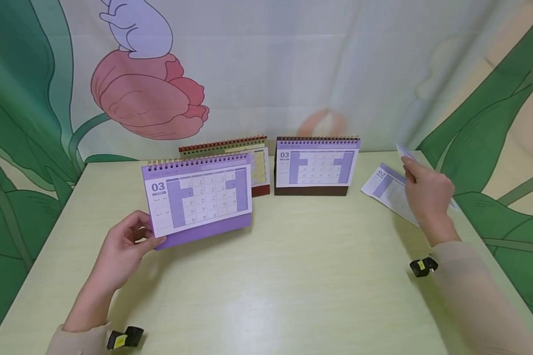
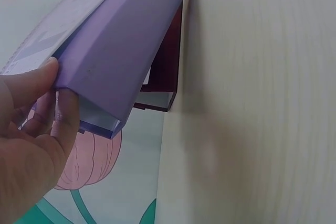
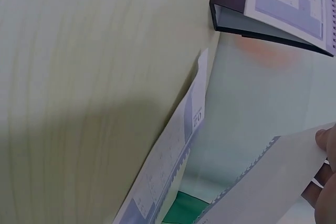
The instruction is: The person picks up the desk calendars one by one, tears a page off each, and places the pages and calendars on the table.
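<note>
In the head view my left hand (image 1: 123, 244) pinches the lower left corner of a purple spiral desk calendar (image 1: 210, 195) showing page 03. The calendar is tilted, and its purple base (image 2: 118, 51) is raised off the table in the left wrist view. At the right, my right hand (image 1: 430, 192) pinches a loose calendar page (image 3: 273, 177) with a ragged torn edge; in the head view the hand hides most of it. Below that hand lies another loose page (image 1: 386, 187) marked 02, one side slightly curled up.
A second purple-paged calendar (image 1: 317, 165) with a dark brown base stands at the back, also showing 03. Left of it, a calendar with a red base (image 1: 261, 190) is partly hidden behind the held one. A printed cloth (image 1: 248, 64) hangs behind the pale wooden table (image 1: 284, 276).
</note>
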Motion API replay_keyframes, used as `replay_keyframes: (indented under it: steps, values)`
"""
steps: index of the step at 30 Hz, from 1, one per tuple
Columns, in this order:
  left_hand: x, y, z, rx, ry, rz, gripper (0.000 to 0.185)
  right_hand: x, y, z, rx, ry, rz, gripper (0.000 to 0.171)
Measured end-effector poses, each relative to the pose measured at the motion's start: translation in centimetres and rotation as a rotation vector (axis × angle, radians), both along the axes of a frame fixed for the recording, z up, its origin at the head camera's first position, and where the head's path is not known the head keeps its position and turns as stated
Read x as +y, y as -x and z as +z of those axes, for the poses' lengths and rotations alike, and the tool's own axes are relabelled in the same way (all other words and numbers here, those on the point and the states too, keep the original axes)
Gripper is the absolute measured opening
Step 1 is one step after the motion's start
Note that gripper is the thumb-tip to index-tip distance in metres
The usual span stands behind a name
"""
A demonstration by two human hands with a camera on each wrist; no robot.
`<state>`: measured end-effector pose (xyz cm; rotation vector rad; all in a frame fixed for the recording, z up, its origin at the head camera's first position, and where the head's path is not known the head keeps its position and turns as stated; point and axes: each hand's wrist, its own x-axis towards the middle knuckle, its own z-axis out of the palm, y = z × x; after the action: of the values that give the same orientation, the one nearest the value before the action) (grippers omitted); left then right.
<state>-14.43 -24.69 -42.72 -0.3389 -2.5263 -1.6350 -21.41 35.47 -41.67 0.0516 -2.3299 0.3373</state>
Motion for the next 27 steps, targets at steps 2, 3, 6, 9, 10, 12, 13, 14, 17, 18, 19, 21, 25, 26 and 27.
replay_keyframes:
  steps: [2, 3, 6, 9, 10, 12, 13, 14, 17, 18, 19, 21, 25, 26, 27]
  values:
    - [0.0, 0.0, 0.0, -0.001, -0.009, -0.004, 0.020, -0.2, 0.0, -0.1, -0.024, -0.025, 0.011, 0.025]
    - [0.0, 0.0, -0.1, -0.002, -0.013, -0.006, 0.020, -0.3, 0.0, -0.1, -0.035, -0.032, 0.015, 0.025]
    - [0.1, -0.1, -0.1, -0.007, -0.026, -0.012, 0.020, -0.4, 0.1, -0.4, -0.058, -0.066, 0.019, 0.027]
    - [0.2, -0.1, -0.1, -0.011, -0.033, -0.013, 0.020, -0.4, 0.4, -0.8, -0.066, -0.103, 0.020, 0.027]
    - [0.2, -0.1, -0.1, -0.013, -0.035, -0.013, 0.020, -0.4, 0.5, -1.0, -0.068, -0.118, 0.026, 0.027]
    - [0.4, -0.2, -0.2, -0.016, -0.046, -0.016, 0.020, -0.4, 0.7, -1.3, -0.075, -0.136, 0.037, 0.028]
    - [0.5, -0.2, -0.2, -0.019, -0.054, -0.019, 0.020, -0.4, 0.8, -1.5, -0.082, -0.138, 0.044, 0.028]
    - [0.6, -0.2, -0.3, -0.022, -0.064, -0.024, 0.020, -0.4, 0.8, -1.7, -0.088, -0.140, 0.048, 0.029]
    - [0.9, -0.2, -0.4, -0.032, -0.089, -0.040, 0.021, -0.5, 0.8, -2.0, -0.118, -0.132, 0.055, 0.029]
    - [1.0, -0.2, -0.4, -0.034, -0.094, -0.045, 0.021, -0.5, 0.8, -2.1, -0.129, -0.131, 0.054, 0.029]
    - [1.1, -0.2, -0.5, -0.035, -0.097, -0.049, 0.021, -0.5, 0.8, -2.2, -0.141, -0.133, 0.053, 0.029]
    - [1.3, -0.1, -0.6, -0.040, -0.101, -0.056, 0.021, -0.6, 0.8, -2.3, -0.160, -0.141, 0.049, 0.029]
    - [1.5, -0.1, -0.8, -0.052, -0.107, -0.066, 0.021, -0.6, 1.0, -2.6, -0.190, -0.163, 0.052, 0.029]
    - [1.6, -0.1, -0.8, -0.054, -0.109, -0.068, 0.021, -0.6, 1.0, -2.6, -0.196, -0.171, 0.056, 0.028]
    - [1.7, -0.1, -0.9, -0.056, -0.110, -0.070, 0.021, -0.6, 1.0, -2.7, -0.203, -0.181, 0.060, 0.028]
